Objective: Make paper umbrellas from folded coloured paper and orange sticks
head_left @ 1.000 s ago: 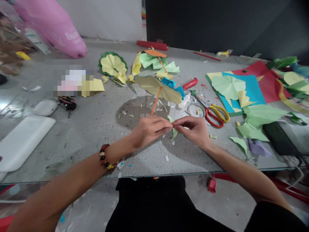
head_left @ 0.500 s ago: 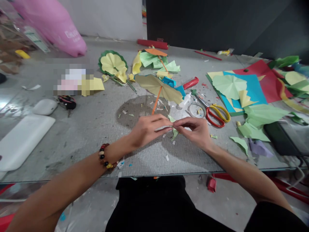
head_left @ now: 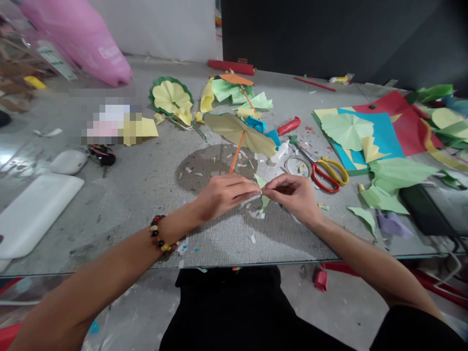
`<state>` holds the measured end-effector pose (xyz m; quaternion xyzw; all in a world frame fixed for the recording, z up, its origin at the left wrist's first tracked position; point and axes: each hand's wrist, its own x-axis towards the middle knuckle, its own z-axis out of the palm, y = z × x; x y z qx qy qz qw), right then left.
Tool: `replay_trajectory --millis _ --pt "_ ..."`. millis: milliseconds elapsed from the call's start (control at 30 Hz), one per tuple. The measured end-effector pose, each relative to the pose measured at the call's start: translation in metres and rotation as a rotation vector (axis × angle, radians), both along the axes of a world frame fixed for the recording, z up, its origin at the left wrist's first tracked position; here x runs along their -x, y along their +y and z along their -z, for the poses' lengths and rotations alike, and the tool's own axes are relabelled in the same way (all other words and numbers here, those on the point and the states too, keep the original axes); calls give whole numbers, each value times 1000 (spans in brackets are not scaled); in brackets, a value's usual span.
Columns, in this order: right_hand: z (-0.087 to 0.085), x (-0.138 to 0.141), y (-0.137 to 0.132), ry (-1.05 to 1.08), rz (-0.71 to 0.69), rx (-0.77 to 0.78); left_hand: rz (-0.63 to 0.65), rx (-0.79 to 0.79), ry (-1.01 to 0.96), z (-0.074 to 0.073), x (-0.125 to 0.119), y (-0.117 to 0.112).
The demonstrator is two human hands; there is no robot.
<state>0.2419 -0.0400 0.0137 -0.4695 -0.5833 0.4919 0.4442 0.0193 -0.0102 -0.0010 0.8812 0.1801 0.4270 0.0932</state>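
Note:
My left hand and my right hand meet over the front middle of the table. Both pinch at one spot, fingertips almost touching. A tiny pale bit shows between them, too small to name. Just behind and below the fingertips is a light green paper scrap; whether it is held or lies on the table I cannot tell. Beyond my left hand a yellow paper parasol leans on its orange stick. Scissors with red and yellow handles lie beyond my right hand, beside a thin wire coil.
A small white bottle stands behind the hands. Coloured paper sheets and green scraps lie at right, near a black device. A white power bank-like slab and white case are left. A pink bag sits behind.
My left fingers have drawn closer together near the right fingertips. Both hands stay in nearly the same place, and the things on the table have not moved.

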Motion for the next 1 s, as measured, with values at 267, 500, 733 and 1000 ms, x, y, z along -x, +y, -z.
replay_trajectory --millis 267,500,733,1000 --pt "-3 2 -2 60 -11 38 17 101 -84 1 -2 0" --pt "-4 2 -1 79 -36 47 29 235 -178 0 -5 -3" --pt "-1 2 -2 55 -17 -22 12 356 -185 -2 -7 -6" --pt "-5 1 -8 -106 28 -156 -36 329 -175 -3 -7 -7"
